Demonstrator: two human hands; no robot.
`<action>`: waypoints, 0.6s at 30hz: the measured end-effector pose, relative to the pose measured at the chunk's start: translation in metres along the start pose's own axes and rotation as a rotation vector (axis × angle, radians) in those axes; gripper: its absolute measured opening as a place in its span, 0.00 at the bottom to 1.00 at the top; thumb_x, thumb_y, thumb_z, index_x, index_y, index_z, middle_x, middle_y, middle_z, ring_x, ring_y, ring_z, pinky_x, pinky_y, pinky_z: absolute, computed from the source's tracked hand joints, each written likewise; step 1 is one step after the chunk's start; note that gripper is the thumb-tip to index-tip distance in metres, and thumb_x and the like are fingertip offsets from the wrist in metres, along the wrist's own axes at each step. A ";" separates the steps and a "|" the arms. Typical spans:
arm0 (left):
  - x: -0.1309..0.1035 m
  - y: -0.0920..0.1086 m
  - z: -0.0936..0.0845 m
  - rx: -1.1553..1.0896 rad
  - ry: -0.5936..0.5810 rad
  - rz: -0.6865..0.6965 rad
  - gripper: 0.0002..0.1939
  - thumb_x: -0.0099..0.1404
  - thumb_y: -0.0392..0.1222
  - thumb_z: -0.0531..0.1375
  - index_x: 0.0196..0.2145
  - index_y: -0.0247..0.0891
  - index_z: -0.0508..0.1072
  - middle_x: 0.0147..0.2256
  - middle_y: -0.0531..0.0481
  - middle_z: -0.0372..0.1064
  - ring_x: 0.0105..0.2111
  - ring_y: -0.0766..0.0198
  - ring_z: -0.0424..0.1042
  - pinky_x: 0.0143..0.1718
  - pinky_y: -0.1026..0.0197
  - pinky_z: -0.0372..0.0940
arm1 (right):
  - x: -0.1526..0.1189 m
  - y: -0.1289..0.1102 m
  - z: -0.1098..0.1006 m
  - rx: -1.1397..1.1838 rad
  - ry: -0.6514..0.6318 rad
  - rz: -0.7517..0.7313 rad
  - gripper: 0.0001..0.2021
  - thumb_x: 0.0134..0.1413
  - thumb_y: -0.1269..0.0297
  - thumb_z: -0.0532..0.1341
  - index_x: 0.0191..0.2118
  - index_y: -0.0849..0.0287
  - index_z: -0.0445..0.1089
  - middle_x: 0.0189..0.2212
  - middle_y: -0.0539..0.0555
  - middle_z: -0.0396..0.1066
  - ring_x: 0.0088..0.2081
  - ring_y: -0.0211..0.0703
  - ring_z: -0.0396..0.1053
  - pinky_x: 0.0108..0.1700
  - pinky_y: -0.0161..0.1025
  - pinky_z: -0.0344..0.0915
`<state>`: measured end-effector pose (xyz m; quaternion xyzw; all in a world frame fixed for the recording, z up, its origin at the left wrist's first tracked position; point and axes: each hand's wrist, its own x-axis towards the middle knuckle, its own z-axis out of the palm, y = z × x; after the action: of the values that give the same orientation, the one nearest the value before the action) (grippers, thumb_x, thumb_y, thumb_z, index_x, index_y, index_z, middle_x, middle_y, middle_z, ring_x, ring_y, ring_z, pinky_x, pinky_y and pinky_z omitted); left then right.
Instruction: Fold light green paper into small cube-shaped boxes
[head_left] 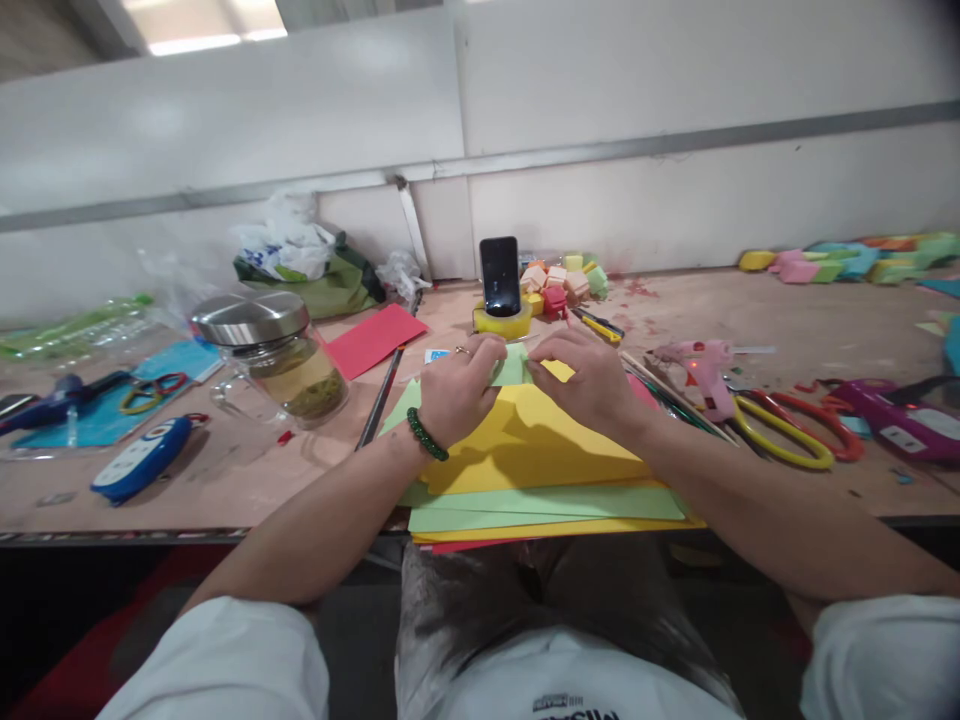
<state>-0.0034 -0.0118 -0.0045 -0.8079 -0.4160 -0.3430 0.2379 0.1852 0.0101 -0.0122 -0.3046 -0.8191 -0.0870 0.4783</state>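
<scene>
A small light green paper piece [512, 366] is held up between both hands, over a stack of yellow sheets [540, 440] and green sheets [547, 508]. My left hand [461, 388], with a ring and a green bead bracelet at the wrist, grips the piece's left side. On its right side, the thumb and fingers of my right hand [589, 380] pinch the edge. Fine folds in the small piece are too small to tell.
Behind the hands, a phone [500, 277] stands in a yellow tape roll [502, 320] beside folded paper shapes [555, 300]. A glass tea mug [300, 375] and red paper [379, 338] are left; a pink glue gun [709, 375] and scissors [784, 435] lie right.
</scene>
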 end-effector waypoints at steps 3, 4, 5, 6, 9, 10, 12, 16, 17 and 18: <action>0.001 -0.001 -0.002 0.060 -0.054 -0.034 0.12 0.55 0.31 0.54 0.37 0.41 0.68 0.35 0.50 0.75 0.31 0.61 0.73 0.27 0.62 0.60 | 0.002 -0.001 -0.004 -0.148 0.019 -0.069 0.07 0.54 0.69 0.58 0.27 0.56 0.68 0.27 0.53 0.74 0.32 0.45 0.69 0.37 0.42 0.64; 0.001 -0.001 -0.003 0.076 -0.062 -0.026 0.13 0.55 0.30 0.54 0.37 0.40 0.69 0.34 0.51 0.75 0.30 0.61 0.73 0.27 0.62 0.60 | 0.002 -0.001 -0.005 -0.180 0.022 -0.076 0.06 0.54 0.69 0.58 0.26 0.56 0.67 0.27 0.53 0.74 0.32 0.45 0.68 0.37 0.41 0.64; 0.001 -0.002 -0.003 0.087 -0.061 -0.012 0.13 0.55 0.30 0.53 0.37 0.40 0.69 0.34 0.50 0.75 0.30 0.60 0.73 0.26 0.62 0.60 | 0.003 -0.001 -0.006 -0.196 0.023 -0.079 0.06 0.53 0.70 0.58 0.27 0.56 0.67 0.26 0.52 0.74 0.31 0.44 0.68 0.36 0.41 0.64; 0.001 -0.003 -0.004 0.092 -0.052 0.005 0.13 0.55 0.29 0.53 0.37 0.40 0.69 0.34 0.50 0.75 0.31 0.61 0.73 0.27 0.62 0.60 | 0.003 -0.001 -0.007 -0.198 0.026 -0.081 0.06 0.53 0.71 0.58 0.28 0.56 0.68 0.26 0.51 0.74 0.30 0.44 0.68 0.36 0.40 0.64; 0.002 -0.005 -0.005 0.092 0.013 0.067 0.12 0.57 0.29 0.53 0.37 0.39 0.69 0.37 0.49 0.75 0.33 0.62 0.73 0.30 0.63 0.62 | 0.004 -0.001 -0.009 -0.164 0.048 -0.089 0.06 0.54 0.72 0.57 0.30 0.56 0.69 0.27 0.51 0.75 0.30 0.43 0.68 0.36 0.40 0.64; 0.002 -0.005 -0.005 0.090 0.043 0.092 0.11 0.58 0.29 0.52 0.36 0.39 0.69 0.38 0.49 0.75 0.33 0.63 0.73 0.31 0.63 0.63 | 0.004 0.000 -0.009 -0.150 0.058 -0.090 0.06 0.54 0.72 0.57 0.30 0.56 0.69 0.27 0.51 0.75 0.31 0.43 0.68 0.37 0.40 0.65; 0.002 -0.005 -0.005 0.086 0.109 0.147 0.09 0.61 0.30 0.51 0.34 0.39 0.69 0.38 0.50 0.75 0.34 0.65 0.73 0.33 0.65 0.63 | 0.005 -0.001 -0.010 -0.115 0.076 -0.084 0.06 0.53 0.72 0.57 0.30 0.55 0.69 0.28 0.52 0.75 0.32 0.44 0.69 0.37 0.41 0.65; 0.002 -0.005 -0.004 0.040 0.232 0.222 0.10 0.65 0.31 0.51 0.31 0.39 0.69 0.37 0.50 0.76 0.34 0.66 0.73 0.34 0.65 0.63 | 0.006 -0.004 -0.012 0.011 0.077 -0.047 0.05 0.53 0.69 0.57 0.32 0.54 0.70 0.29 0.52 0.74 0.34 0.45 0.70 0.39 0.43 0.66; 0.002 -0.004 -0.004 0.019 0.244 0.231 0.10 0.65 0.30 0.51 0.31 0.39 0.69 0.37 0.49 0.76 0.34 0.66 0.73 0.35 0.65 0.63 | 0.006 -0.004 -0.012 0.040 0.073 -0.037 0.05 0.54 0.69 0.57 0.32 0.54 0.70 0.29 0.52 0.74 0.34 0.45 0.70 0.39 0.44 0.66; 0.002 -0.005 -0.004 0.006 0.247 0.237 0.10 0.65 0.30 0.51 0.31 0.39 0.69 0.37 0.49 0.76 0.34 0.66 0.73 0.35 0.65 0.63 | 0.006 -0.004 -0.012 0.062 0.072 -0.026 0.05 0.55 0.68 0.58 0.32 0.54 0.71 0.29 0.52 0.74 0.34 0.45 0.71 0.40 0.44 0.66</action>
<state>-0.0080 -0.0114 0.0000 -0.8022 -0.2862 -0.4081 0.3285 0.1892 0.0039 0.0002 -0.2757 -0.8074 -0.0785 0.5156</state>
